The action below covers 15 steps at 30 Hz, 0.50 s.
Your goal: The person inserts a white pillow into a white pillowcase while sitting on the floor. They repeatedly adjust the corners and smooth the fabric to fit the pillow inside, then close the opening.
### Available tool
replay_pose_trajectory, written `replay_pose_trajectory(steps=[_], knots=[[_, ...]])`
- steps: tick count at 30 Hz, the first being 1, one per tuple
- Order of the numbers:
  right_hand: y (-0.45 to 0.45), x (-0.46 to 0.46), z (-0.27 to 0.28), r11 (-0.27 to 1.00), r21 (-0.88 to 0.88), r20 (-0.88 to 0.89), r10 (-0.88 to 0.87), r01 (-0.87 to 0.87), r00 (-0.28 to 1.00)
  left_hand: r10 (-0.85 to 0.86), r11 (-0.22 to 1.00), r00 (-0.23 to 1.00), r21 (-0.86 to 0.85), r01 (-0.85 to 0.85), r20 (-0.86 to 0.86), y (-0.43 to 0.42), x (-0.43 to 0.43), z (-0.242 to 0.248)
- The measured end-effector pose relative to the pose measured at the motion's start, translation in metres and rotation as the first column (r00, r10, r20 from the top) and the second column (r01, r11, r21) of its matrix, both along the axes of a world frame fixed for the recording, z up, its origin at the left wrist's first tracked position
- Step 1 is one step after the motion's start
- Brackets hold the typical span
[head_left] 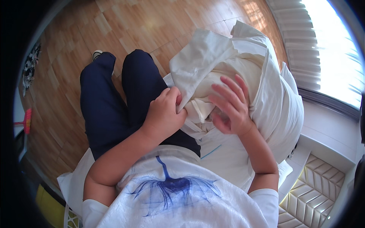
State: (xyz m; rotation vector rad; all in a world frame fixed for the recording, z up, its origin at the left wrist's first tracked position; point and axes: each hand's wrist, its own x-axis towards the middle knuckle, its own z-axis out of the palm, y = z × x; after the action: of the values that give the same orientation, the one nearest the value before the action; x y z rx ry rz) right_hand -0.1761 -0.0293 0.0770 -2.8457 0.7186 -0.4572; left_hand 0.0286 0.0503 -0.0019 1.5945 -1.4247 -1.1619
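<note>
My left hand [168, 114] pinches the edge of a white fabric cover [196, 62] beside my thigh. My right hand [231, 107] is raised over the bundle with its fingers spread and slightly blurred; nothing shows in its grasp. Between the two hands lies a folded cream fabric corner [199, 109]. Inside the open white cover sits a bulky cream padded textile [242, 69], partly wrapped by loose white folds. The bundle rests at my right side on a white sheet [225, 162]; what lies under my right palm is hidden.
A thin blue strip [211, 152] lies on the sheet. Wood-look flooring [134, 25] stretches ahead. A curtain [302, 42] hangs by the bright window at right, above a pale ledge [330, 122]. A pink brush [27, 121] is at far left.
</note>
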Motion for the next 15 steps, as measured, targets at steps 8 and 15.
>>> replay_pose_trajectory(steps=[8,15], knots=[[0.028,0.003,-0.031,0.985,-0.068,-0.195,0.144,-0.160,0.970,-0.006,0.975,0.999,-0.223,0.014,0.035,0.013,-0.004,0.045],[0.026,-0.004,-0.020,0.991,0.122,-0.102,0.065,-0.053,0.993,-0.138,0.846,0.990,-0.524,0.100,-0.035,-0.011,-0.045,0.084]])
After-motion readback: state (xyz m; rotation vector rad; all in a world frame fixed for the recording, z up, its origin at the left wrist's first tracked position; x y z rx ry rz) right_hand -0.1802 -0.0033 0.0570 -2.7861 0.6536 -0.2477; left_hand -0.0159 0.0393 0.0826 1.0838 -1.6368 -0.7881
